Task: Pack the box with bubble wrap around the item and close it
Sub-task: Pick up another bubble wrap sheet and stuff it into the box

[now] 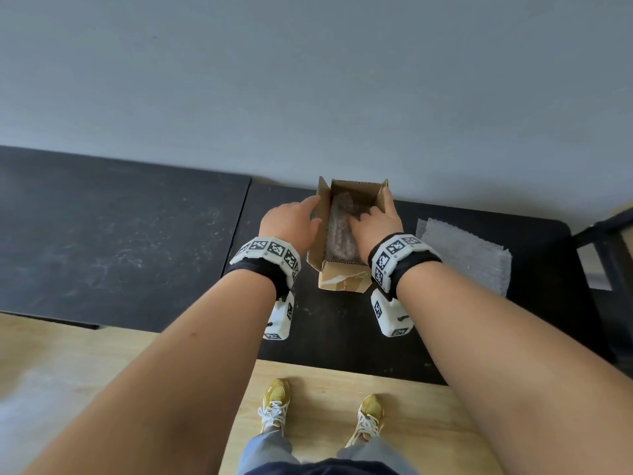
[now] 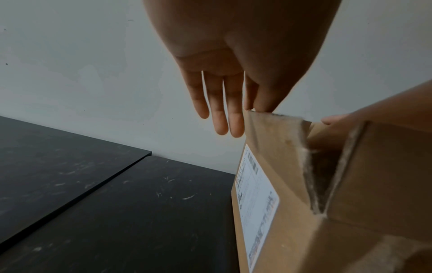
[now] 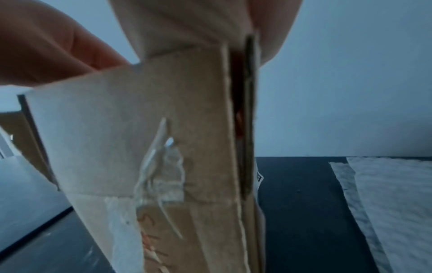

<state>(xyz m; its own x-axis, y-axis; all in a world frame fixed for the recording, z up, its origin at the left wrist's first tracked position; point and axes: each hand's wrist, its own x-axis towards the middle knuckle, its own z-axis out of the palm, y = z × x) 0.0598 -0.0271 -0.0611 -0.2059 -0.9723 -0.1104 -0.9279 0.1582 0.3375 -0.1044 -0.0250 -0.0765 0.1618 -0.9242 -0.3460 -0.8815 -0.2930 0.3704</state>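
An open cardboard box (image 1: 342, 279) stands on the black table (image 1: 342, 337) close to the wall. Inside it lies the bubble-wrapped item (image 1: 339, 238). My left hand (image 1: 291, 219) is at the box's left flap, its fingers (image 2: 222, 110) straight along the outside and the thumb over the inner side. My right hand (image 1: 373, 222) reaches in from the right, some fingers pressing down on the wrap and others outside the right wall. In the right wrist view the box (image 3: 117, 129) fills the middle, with the thumb (image 3: 46, 46) above its edge. The box (image 2: 292, 203) carries a white label (image 2: 257, 203).
A spare bubble wrap sheet (image 1: 469, 255) lies flat on the table to the right of the box, also seen as the sheet (image 3: 392, 203). A second black tabletop (image 1: 102, 234) adjoins on the left. A dark chair-like frame (image 1: 613, 241) stands at the far right. The wall is just behind the box.
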